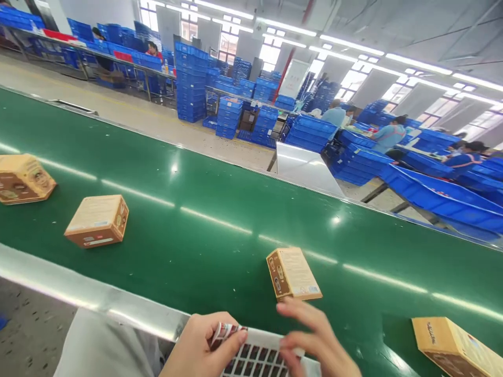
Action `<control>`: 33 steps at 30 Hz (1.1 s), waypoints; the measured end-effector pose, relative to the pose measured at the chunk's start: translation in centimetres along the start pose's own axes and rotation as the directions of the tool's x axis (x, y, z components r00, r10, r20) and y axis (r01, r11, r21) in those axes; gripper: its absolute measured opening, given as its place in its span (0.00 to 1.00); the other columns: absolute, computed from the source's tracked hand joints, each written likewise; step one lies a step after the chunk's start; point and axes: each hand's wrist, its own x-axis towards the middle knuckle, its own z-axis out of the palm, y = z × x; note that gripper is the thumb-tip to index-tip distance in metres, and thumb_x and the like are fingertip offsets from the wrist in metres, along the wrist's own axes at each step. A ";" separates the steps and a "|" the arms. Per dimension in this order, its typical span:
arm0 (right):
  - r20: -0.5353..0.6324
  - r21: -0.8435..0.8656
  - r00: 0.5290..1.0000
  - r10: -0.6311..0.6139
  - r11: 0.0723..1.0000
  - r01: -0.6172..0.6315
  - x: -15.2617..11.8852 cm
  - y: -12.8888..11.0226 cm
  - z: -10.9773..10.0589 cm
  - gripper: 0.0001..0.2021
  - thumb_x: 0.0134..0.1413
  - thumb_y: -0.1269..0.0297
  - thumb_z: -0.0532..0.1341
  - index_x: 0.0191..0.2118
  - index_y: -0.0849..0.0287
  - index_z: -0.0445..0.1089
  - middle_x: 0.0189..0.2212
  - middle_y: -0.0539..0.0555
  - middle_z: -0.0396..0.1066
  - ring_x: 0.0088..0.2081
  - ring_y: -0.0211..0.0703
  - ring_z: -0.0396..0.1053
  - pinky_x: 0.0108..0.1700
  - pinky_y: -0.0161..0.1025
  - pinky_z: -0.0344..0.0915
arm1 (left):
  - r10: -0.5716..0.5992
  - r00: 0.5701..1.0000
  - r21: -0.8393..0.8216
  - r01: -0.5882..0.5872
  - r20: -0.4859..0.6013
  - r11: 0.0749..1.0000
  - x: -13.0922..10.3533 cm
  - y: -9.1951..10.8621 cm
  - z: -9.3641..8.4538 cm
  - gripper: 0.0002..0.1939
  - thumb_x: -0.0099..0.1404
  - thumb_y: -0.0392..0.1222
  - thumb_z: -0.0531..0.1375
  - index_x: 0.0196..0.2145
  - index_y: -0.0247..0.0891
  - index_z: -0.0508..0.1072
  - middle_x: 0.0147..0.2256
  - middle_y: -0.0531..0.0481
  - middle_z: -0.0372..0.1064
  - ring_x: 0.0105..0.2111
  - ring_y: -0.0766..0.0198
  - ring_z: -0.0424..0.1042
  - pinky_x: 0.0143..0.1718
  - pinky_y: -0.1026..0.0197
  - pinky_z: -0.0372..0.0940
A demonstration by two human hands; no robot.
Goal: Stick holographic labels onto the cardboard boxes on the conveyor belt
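Note:
My left hand [208,343] is closed on a white sheet of labels [257,361] at the bottom middle, with the thumb on top. The sheet carries rows of small dark rectangles, and its upper left corner curls up. Over the sheet's right end is my right hand [314,340], fingers apart and slightly blurred; whether the fingertips touch the sheet I cannot tell. Just beyond these fingers, a brown and cream carton [294,272] lies on the green conveyor belt [196,251].
More cartons of this kind sit on the belt: one [98,220] at left, another [25,178] at the far left, one [458,345] at lower right. A metal rail [129,309] edges the near side. Beyond stand a metal table [306,165], stacked blue crates [191,78] and several people working.

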 end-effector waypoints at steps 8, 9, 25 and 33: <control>0.025 0.339 0.576 0.817 0.536 -0.773 5.9 6.8 -3.4 0.33 0.38 0.34 0.69 0.42 0.57 0.78 0.43 0.61 0.81 0.43 0.60 0.78 0.43 0.48 0.74 | 0.337 0.826 0.115 -0.429 0.451 0.896 5.4 3.7 2.6 0.04 0.60 0.37 0.69 0.27 0.38 0.80 0.70 0.46 0.51 0.71 0.37 0.43 0.69 0.32 0.38; 0.062 0.380 0.560 0.826 0.500 -0.779 6.2 7.0 -3.0 0.33 0.37 0.35 0.70 0.42 0.58 0.78 0.41 0.61 0.81 0.41 0.60 0.78 0.41 0.48 0.74 | 0.350 0.825 0.130 -0.446 0.444 0.886 6.2 4.3 3.1 0.05 0.60 0.36 0.69 0.27 0.38 0.80 0.70 0.47 0.51 0.71 0.39 0.43 0.70 0.33 0.37; 0.067 0.292 0.576 0.815 0.535 -0.792 6.5 7.7 -4.4 0.31 0.33 0.34 0.70 0.34 0.58 0.78 0.32 0.57 0.80 0.34 0.52 0.74 0.35 0.42 0.69 | 0.301 0.768 0.242 -0.503 0.565 0.829 8.8 6.1 5.8 0.11 0.59 0.38 0.71 0.20 0.38 0.78 0.70 0.55 0.50 0.70 0.41 0.49 0.69 0.42 0.53; 0.060 0.151 0.622 0.780 0.609 -0.778 6.4 9.0 -5.9 0.26 0.38 0.37 0.66 0.33 0.56 0.75 0.34 0.58 0.80 0.36 0.55 0.75 0.37 0.45 0.70 | 0.290 0.749 0.269 -0.526 0.595 0.807 9.1 6.7 7.3 0.10 0.60 0.37 0.71 0.22 0.38 0.79 0.71 0.53 0.49 0.70 0.40 0.49 0.69 0.39 0.51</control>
